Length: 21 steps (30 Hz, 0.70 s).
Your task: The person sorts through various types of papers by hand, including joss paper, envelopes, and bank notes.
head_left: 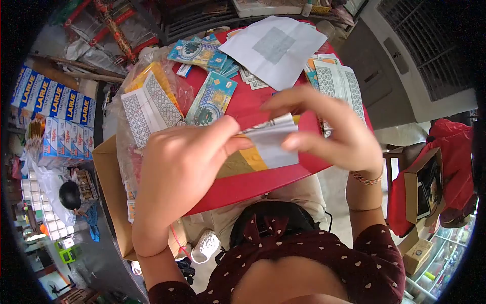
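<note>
My left hand pinches folded paper sheets, white with yellow-gold parts, between thumb and fingers over the near edge of the red table. Around the right end of these sheets is my right hand, its fingers spread and curved, the thumb close to the white paper. Just beyond the left hand lie blue and yellow banknote-like papers. A white sheet with a grey square rests on the far part of the table. Papers printed with rows of round marks sit in clear plastic at the left.
More printed paper bundles lie at the table's right. A cardboard box stands against its left side. Blue LARUE cartons and Tiger cartons are stacked farther left. An open box sits on red cloth at the right.
</note>
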Each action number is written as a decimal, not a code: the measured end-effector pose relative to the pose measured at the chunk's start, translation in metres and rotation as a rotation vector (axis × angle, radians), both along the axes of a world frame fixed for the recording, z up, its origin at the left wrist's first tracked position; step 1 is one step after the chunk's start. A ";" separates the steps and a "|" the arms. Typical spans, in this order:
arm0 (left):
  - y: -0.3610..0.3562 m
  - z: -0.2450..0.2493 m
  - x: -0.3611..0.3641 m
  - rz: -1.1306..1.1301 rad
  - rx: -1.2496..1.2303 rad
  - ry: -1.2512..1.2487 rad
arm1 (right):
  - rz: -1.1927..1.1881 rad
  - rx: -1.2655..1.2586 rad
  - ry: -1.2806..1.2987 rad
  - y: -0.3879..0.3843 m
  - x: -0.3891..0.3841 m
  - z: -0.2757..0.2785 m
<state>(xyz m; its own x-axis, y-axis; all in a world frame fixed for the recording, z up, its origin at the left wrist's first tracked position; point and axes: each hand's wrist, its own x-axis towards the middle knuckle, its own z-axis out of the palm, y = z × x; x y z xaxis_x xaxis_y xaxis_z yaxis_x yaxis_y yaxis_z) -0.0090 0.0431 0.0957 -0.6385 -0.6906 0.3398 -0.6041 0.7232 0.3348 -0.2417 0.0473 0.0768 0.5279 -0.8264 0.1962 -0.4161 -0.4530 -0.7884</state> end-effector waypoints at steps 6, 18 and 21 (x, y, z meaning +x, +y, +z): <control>-0.029 -0.019 0.017 0.180 0.978 0.815 | -0.604 -0.104 -0.431 -0.069 -0.078 -0.029; -0.059 -0.136 0.009 -0.069 0.965 0.289 | -0.823 0.114 0.327 -0.168 -0.128 -0.117; -0.058 -0.138 0.013 -0.096 0.938 0.344 | -0.855 0.324 -0.036 -0.171 -0.121 -0.116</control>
